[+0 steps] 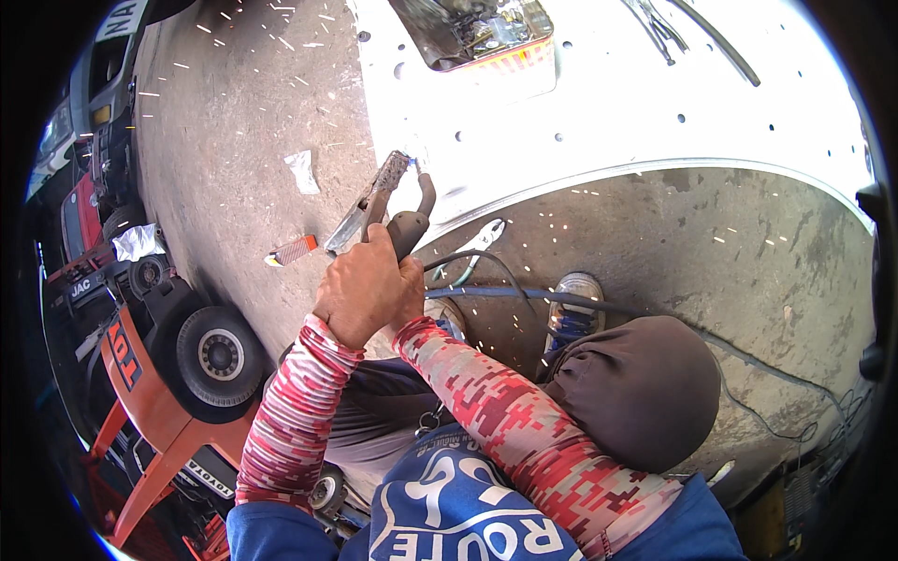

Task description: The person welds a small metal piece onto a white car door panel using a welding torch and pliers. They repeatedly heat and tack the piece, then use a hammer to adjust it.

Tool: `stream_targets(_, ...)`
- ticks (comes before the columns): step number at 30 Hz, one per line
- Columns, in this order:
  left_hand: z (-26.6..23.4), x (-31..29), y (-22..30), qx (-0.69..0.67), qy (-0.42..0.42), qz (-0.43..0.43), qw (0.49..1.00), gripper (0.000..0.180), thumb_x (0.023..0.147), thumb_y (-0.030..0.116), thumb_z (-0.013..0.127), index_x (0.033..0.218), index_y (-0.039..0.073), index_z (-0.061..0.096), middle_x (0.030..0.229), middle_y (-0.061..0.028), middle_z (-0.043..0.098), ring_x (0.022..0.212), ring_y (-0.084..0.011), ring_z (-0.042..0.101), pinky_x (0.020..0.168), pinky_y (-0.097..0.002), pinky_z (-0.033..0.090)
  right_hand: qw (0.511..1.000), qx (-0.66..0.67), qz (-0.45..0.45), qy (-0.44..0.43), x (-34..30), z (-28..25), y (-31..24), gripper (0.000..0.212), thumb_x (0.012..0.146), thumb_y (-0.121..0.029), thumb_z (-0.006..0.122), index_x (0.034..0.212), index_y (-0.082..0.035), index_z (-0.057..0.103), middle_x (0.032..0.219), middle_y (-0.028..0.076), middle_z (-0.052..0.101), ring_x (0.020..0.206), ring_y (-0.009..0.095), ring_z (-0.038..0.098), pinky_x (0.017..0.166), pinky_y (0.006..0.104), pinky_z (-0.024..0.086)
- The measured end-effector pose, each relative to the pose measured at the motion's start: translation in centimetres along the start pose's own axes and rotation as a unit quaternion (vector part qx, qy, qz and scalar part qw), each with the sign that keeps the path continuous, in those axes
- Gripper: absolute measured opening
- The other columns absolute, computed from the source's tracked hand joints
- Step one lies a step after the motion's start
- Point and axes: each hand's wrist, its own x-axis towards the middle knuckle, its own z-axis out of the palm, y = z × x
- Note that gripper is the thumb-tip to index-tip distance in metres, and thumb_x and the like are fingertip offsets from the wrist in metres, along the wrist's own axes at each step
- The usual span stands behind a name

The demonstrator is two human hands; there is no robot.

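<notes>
My right hand (409, 295) is closed around the dark handle of a welding torch (408, 232), partly behind my left hand. The torch's bent neck reaches to the edge of a white metal panel (599, 122), where a small bluish glow shows and sparks fly. My left hand (359, 285) is closed just beside the torch, its fingers wrapped round a worn, clamp-like metal tool (376, 201) with a rough, spattered end. Where the tool meets my palm is hidden. A black cable (496, 260) loops away from the torch to the right.
Green-handled pliers (484, 237) lie on the concrete near my shoes (574, 304). A striped tin (510, 58) of small hardware sits on the panel. Left of my hands are a small orange box (294, 251) and a paper scrap (301, 172). An orange forklift (150, 374) stands further left. A hose (655, 313) crosses the floor.
</notes>
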Motion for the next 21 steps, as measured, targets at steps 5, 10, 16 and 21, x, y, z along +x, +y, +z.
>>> stream_targets(5, 0.14, 0.06, -0.15, -0.005, 0.004, 0.013, 1.000, 0.046, 0.094, 0.035, 0.060, 0.108, -0.008, 0.055, 0.083, -0.0326, 0.070, 0.080, -0.0502, 0.072, 0.075, -0.0560, 0.059, 1.000, -0.008, 0.001, 0.013, -0.18, 0.23, 0.21, 0.029, 0.096, -0.020, 0.067, 0.076, 0.001, 0.069, 0.077, 0.004, 0.073, 0.073, 0.010, 0.067, 0.058, 0.0312, 0.052)
stream_targets(10, 0.33, 0.10, -0.24, -0.001, 0.009, 0.013, 1.000, 0.046, 0.094, 0.036, 0.060, 0.108, -0.008, 0.055, 0.083, -0.0326, 0.070, 0.079, -0.0500, 0.072, 0.074, -0.0557, 0.059, 0.995, 0.098, 0.009, 0.007, -0.06, 0.53, 0.23, 0.029, 0.097, -0.020, 0.066, 0.075, 0.000, 0.069, 0.078, 0.003, 0.073, 0.075, 0.009, 0.067, 0.057, 0.0305, 0.051)
stream_targets(16, 0.34, 0.10, -0.27, -0.006, 0.010, 0.011, 1.000, 0.047, 0.094, 0.036, 0.060, 0.109, -0.009, 0.056, 0.081, -0.0321, 0.070, 0.078, -0.0493, 0.073, 0.072, -0.0544, 0.060, 0.999, -0.028, -0.025, 0.005, -0.17, -0.09, -0.14, 0.031, 0.095, -0.022, 0.068, 0.075, 0.001, 0.069, 0.076, 0.005, 0.073, 0.072, 0.009, 0.066, 0.057, 0.0325, 0.051)
stream_targets(21, 0.41, 0.10, -0.31, -0.005, 0.012, 0.004, 1.000, 0.047, 0.095, 0.036, 0.060, 0.108, -0.009, 0.057, 0.080, -0.0316, 0.070, 0.078, -0.0494, 0.073, 0.072, -0.0541, 0.061, 1.000, -0.002, -0.004, -0.005, 0.09, 0.00, -0.39, 0.031, 0.094, -0.023, 0.069, 0.076, 0.002, 0.069, 0.075, 0.006, 0.073, 0.072, 0.011, 0.066, 0.058, 0.0335, 0.050)
